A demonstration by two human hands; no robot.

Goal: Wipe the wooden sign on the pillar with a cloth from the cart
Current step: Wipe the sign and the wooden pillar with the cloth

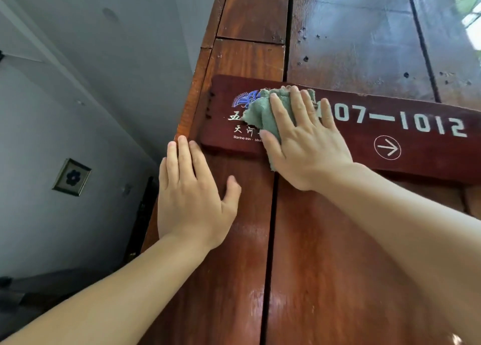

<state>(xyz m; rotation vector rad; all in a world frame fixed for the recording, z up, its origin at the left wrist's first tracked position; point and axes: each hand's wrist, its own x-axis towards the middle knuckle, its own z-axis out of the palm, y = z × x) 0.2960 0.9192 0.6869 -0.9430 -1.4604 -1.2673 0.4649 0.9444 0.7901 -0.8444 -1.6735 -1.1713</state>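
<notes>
Pillar (299,240): hands flat (right (307,146) on cloth (260,110)).

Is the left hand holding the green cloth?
No, the left hand lies flat and bare on the pillar, while the right hand presses the green cloth on the wooden sign.

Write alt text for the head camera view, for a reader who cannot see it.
A right hand presses a crumpled green cloth flat against a dark red wooden sign with white numbers and an arrow, mounted on a brown wooden pillar. The left hand rests open on the pillar below the sign's left end.
</notes>
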